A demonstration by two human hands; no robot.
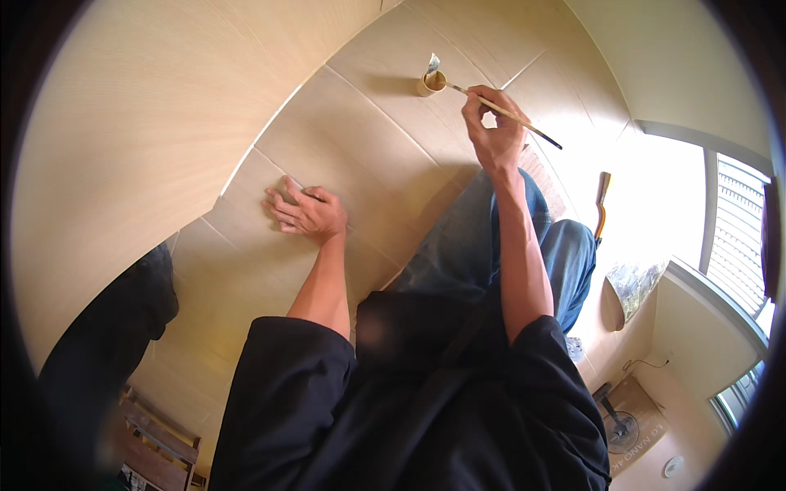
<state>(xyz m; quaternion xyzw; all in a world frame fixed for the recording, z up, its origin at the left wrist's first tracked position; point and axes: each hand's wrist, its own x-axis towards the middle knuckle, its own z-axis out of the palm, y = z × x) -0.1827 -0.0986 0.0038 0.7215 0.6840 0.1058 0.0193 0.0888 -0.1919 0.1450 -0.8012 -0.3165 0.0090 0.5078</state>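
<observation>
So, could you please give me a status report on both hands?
Left hand spread over tiled floor, contact unclear. Right hand gripping slim paintbrush, far end at rim of small cup. Nothing visibly blocking the paintbrush.

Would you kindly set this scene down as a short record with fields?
Right hand: holds a thin brush, its far end at the mouth of the small cup
Cup contents: a pale strip sticks up; the rest unclear
Left hand: fingers spread, near the tiled floor; contact unclear
Background: a fan, lower right
</observation>
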